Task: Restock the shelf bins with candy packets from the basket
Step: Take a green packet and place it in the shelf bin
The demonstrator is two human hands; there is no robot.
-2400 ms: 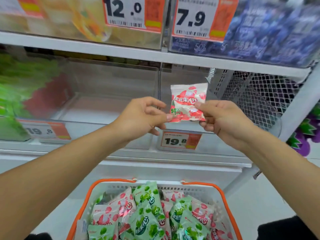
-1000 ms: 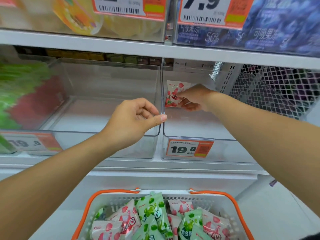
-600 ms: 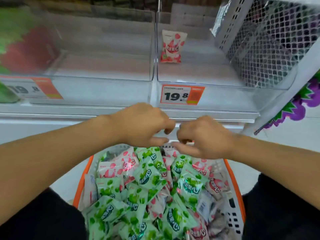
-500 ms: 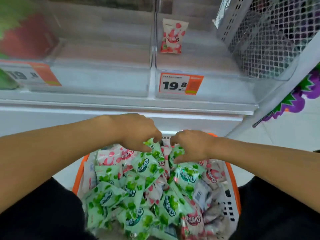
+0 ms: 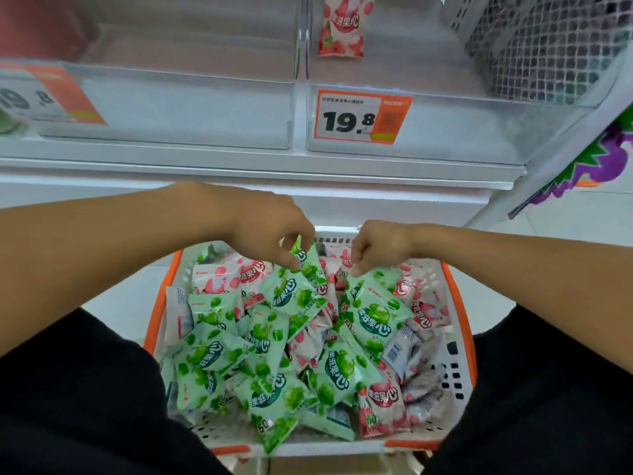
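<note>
A white basket with an orange rim (image 5: 154, 320) sits in front of me, piled with several green and pink candy packets. My left hand (image 5: 267, 228) reaches into its far end and pinches the top of a green packet (image 5: 303, 265). Beside it, my right hand (image 5: 378, 245) has curled fingers whose tips pinch the top corner of another green packet (image 5: 375, 313). One pink packet (image 5: 340, 27) stands upright in the right clear shelf bin (image 5: 452, 132). The left clear bin (image 5: 191, 108) next to it shows no packets.
An orange price tag reading 19.8 (image 5: 363, 118) hangs on the right bin's front, and another tag (image 5: 48, 97) is at the far left. A white mesh divider (image 5: 534, 46) closes the shelf's right end. My dark trouser legs flank the basket.
My right hand left the pink packet standing in the right bin. Both hands then dropped into the basket, and my view tilted down. The fingers now close on green packets.
</note>
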